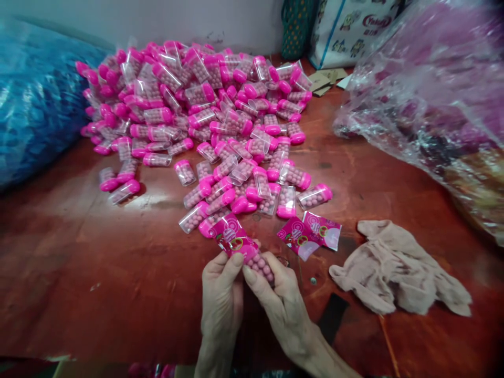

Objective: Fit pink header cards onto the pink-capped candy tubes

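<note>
Near the front of the table, my left hand (pixel 223 286) pinches a printed magenta sleeve label (pixel 232 236) between thumb and fingers. My right hand (pixel 280 294) is closed around a clear candy container (pixel 260 266) filled with small pink balls. The sleeve's lower end meets the container, and it seems to cover part of it; the container's cap is hidden. Just right of my hands, flat printed labels (pixel 309 233) lie on the table. Beyond them spreads a large pile of similar containers with bright pink caps (pixel 236 121).
A big blue plastic bag (pixel 39 100) stands at the left, a clear bag with pink contents (pixel 425 79) at the right. A crumpled beige cloth (pixel 397 268) lies on the red-brown table (pixel 98 268). Cardboard pieces (pixel 325 80) and a white printed bag (pixel 350 31) are at the back.
</note>
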`<state>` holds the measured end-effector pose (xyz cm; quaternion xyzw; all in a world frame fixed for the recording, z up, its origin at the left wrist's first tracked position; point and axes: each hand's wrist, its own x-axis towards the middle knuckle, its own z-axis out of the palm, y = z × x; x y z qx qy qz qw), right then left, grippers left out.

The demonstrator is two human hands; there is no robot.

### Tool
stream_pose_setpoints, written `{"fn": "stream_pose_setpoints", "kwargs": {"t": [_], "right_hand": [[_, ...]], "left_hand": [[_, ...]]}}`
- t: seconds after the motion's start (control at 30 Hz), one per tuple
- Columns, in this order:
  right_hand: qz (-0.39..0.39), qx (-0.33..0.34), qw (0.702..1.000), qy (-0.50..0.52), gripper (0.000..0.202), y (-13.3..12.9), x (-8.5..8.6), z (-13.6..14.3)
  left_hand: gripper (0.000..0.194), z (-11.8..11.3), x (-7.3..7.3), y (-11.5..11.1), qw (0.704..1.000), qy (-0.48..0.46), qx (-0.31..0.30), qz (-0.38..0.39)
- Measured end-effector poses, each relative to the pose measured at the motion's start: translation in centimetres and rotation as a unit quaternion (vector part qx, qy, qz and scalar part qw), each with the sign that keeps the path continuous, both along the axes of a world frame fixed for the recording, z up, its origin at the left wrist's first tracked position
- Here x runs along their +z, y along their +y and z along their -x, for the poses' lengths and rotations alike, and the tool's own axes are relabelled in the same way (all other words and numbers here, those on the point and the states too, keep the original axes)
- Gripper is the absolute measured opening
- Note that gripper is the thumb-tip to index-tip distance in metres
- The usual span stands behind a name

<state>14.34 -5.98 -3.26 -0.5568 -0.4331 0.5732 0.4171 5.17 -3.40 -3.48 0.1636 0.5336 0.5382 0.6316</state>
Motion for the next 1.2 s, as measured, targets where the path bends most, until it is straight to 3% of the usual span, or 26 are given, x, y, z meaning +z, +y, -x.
{"fn": "stream_pose_setpoints", "kwargs": {"t": [0.13,0.23,0.37,0.5,0.6,0.77,0.9,1.1,1.2], "right_hand": [[-0.002,0.009,1.0,-0.022,0.023,0.0,0.0,0.1],[-0.009,0.001,1.0,-0.004,0.02,0.0,0.1,0.1],[0.014,-0.009,0.991,0.131,0.024,0.1,-0.1,-0.3],[0.082,0.004,0.949,0.303,0.028,0.3,-0.5,-0.4],[0.091,0.001,0.934,0.344,0.028,0.3,-0.7,-0.2],[0.072,-0.006,0.951,0.3,0.03,0.1,-0.5,0.0],[0.026,-0.052,0.981,0.183,0.025,-0.1,0.0,-0.1],[-0.05,-0.076,0.995,0.027,0.016,-0.3,0.0,0.7],[-0.055,-0.065,0.996,-0.008,0.022,-0.4,-0.4,0.6]], "left_hand": [[0.018,0.0,0.1,0.1,1.0,0.006,0.027,0.001],[0.018,0.2,0.1,0.2,1.0,0.019,0.01,0.006],[0.02,0.4,-0.3,0.1,0.999,0.027,-0.039,-0.019],[0.029,0.2,-0.5,-0.1,0.997,0.0,-0.031,-0.067],[0.024,-0.1,-0.3,-0.2,0.998,-0.005,-0.037,-0.054],[0.02,-0.1,-0.1,0.0,0.998,0.021,-0.029,-0.048],[0.018,0.2,-0.1,-0.2,0.996,0.032,-0.065,-0.057],[0.035,0.1,0.2,-0.7,0.989,-0.065,-0.126,-0.032],[0.031,0.0,0.3,-0.6,0.989,-0.064,-0.126,-0.046]]}}
